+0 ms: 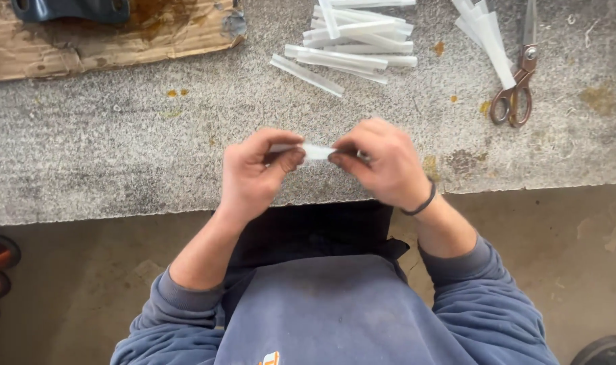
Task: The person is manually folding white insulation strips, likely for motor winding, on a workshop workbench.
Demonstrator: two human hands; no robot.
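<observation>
Now, both sets of fingers are pinched shut on one small white strip [317, 151], and it runs level between them, right over the near part of the counter [119, 149]. The left hand [257, 169] has thumb and forefinger closed on the strip's left end, with the other fingers curled in beneath. The right hand [379, 162] clamps the other end, fingertips tucked down over it, so only the short middle stretch of the strip shows in the gap between the two hands. A dark band [423, 201] sits round the right wrist, and blue sleeves [186, 304] are pushed up both forearms.

Moving outward, a loose heap of similar white strips [352, 44] lies farther back on the grey speckled counter, well apart from the hands. To the right of that, a few more pale strips [487, 37] fan out, touching a pair of scissors [517, 88] with coppery handles, blades pointing away. Up in the far left corner lies a stained piece of cardboard [85, 44] with a dark object [68, 8] on top, mostly cut off by the frame. Orange-yellow flecks dot the counter surface.
</observation>
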